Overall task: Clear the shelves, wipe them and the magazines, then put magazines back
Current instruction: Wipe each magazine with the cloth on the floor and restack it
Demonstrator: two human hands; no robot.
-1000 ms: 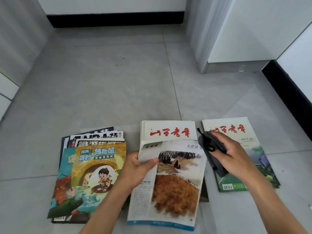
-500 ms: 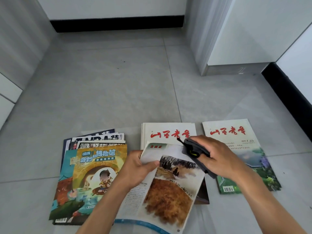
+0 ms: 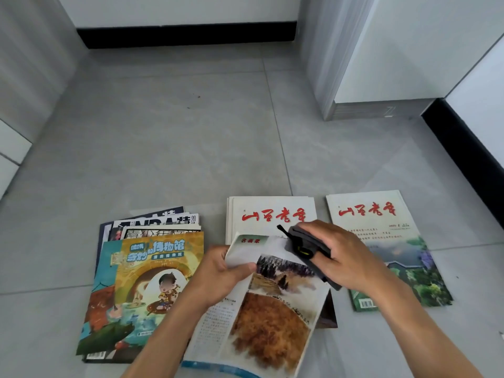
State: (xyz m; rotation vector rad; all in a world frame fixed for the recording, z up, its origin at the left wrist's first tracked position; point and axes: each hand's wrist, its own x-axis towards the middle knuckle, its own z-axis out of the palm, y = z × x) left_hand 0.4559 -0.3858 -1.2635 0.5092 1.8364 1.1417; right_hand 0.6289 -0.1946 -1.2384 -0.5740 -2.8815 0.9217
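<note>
My left hand (image 3: pixel 218 271) grips the upper left edge of a magazine (image 3: pixel 261 317) whose cover shows a brown landscape painting, held tilted above the floor. My right hand (image 3: pixel 343 257) presses a folded dark grey cloth (image 3: pixel 305 246) onto that magazine's top right corner. Beneath it lies a small pile of white magazines with red characters (image 3: pixel 272 214). One more of the same title (image 3: pixel 387 241) lies flat to the right. On the left sits a stack topped by a colourful cartoon magazine (image 3: pixel 141 290).
Everything rests on a grey tiled floor (image 3: pixel 177 145). A white cabinet (image 3: pixel 395 55) stands at the back right, a black skirting board (image 3: pixel 185 35) runs along the far wall, and another black skirting (image 3: pixel 469 159) lines the right wall.
My right hand has carried the cloth leftward from the right magazine onto the held one. My left hand has lifted and tilted that magazine.
</note>
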